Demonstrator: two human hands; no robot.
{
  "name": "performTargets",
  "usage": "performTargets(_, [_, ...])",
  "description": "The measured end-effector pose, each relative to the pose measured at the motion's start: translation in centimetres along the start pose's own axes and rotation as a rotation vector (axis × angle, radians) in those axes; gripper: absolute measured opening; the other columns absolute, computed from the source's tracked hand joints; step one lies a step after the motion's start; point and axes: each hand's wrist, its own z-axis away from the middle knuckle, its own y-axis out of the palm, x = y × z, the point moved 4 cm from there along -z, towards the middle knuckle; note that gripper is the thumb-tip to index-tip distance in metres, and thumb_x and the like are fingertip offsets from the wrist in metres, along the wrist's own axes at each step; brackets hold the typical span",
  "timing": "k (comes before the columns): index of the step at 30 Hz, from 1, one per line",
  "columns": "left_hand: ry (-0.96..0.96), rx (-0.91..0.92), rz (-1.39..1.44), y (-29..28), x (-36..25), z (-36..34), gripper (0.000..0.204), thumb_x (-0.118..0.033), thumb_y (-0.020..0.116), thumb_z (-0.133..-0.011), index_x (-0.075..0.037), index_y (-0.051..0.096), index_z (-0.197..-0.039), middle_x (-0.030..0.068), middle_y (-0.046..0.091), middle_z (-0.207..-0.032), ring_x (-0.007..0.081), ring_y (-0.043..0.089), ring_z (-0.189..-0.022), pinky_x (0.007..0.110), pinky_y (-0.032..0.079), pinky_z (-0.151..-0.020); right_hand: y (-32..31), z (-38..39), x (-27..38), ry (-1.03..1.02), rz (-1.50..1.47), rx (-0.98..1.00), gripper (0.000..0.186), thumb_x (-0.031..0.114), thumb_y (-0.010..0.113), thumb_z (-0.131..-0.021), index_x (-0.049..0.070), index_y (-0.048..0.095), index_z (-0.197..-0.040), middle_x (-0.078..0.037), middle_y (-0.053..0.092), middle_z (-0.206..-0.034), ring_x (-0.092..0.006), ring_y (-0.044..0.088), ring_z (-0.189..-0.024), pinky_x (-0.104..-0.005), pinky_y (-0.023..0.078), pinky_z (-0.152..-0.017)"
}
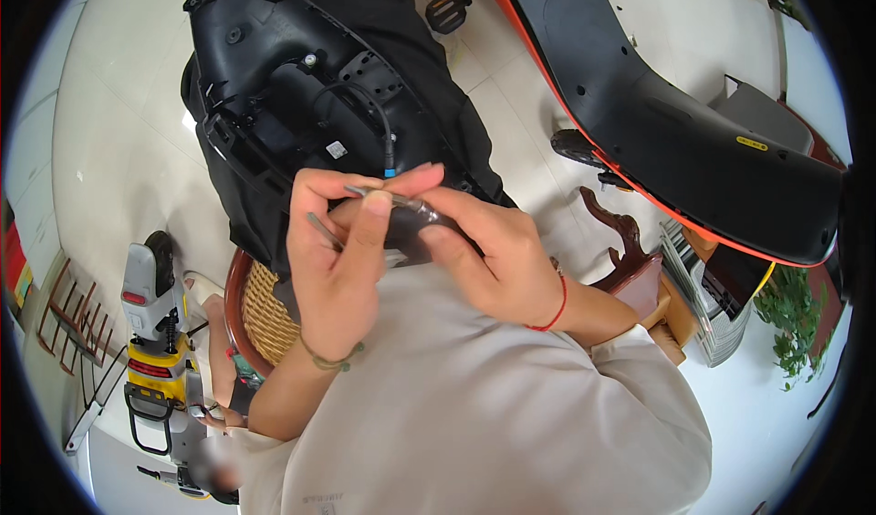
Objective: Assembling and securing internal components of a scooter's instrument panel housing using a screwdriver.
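Observation:
My left hand [342,250] is closed, thumb and fingers pinching a slim grey metal rod [359,190] in front of my chest. A second thin grey piece [323,230] sticks out between its fingers; I cannot tell whether the two are joined. My right hand [488,250] pinches a shiny clear piece [425,211] meeting the rod's other end, its exact kind partly hidden by the fingers. Just beyond both hands lies a large black plastic vehicle shell [283,86], inner side up. From it a black cable [387,127] runs to a blue connector [391,161] near my fingertips.
Black cloth [470,132] lies under the shell. A black panel with orange edging [639,104], a pedal [446,11] and a wheel [577,145] are at the right. A yellow and grey scooter [157,369], a woven seat [265,319] and another person's leg [219,342] are at the left.

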Motion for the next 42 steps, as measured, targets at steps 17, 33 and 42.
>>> performTargets(17, [-0.129, 0.156, -0.095, 2.6, 1.5, -1.5, 0.007, -0.003, 0.045, -0.104, -0.001, 0.039, -0.106, 0.0275, 0.069, -0.110, 0.0256, 0.068, -0.108, 0.033, 0.052, -0.095, -1.3, 1.6, -0.9, 0.002, 0.178, -0.185, 0.026, 0.008, 0.064, -0.093, -0.001, 0.061, -0.117, -0.015, 0.067, -0.082, -0.0298, 0.066, -0.068, -0.0340, 0.052, -0.062])
performTargets(33, [0.143, 0.126, -0.525, 3.8, 1.5, -3.2, 0.034, -0.024, 0.040, -0.108, -0.003, 0.055, -0.088, 0.0020, 0.058, -0.082, -0.0010, 0.036, -0.057, 0.016, 0.025, -0.046, -2.2, 1.9, -1.5, 0.051, -0.041, -0.131, 0.027, 0.011, 0.065, -0.094, 0.003, 0.060, -0.120, -0.013, 0.070, -0.101, -0.0271, 0.068, -0.078, -0.0327, 0.052, -0.069])
performTargets(42, [-0.030, 0.205, -0.465, 3.5, 3.0, -2.9, 0.042, -0.027, 0.045, -0.107, -0.009, 0.046, -0.069, -0.0062, 0.039, -0.061, 0.0016, 0.031, -0.055, 0.021, 0.024, -0.048, -2.7, 2.0, -1.2, -0.041, 0.069, -0.157, 0.019, 0.008, 0.063, -0.094, -0.002, 0.060, -0.110, -0.016, 0.067, -0.087, -0.0324, 0.066, -0.073, -0.0368, 0.051, -0.060])
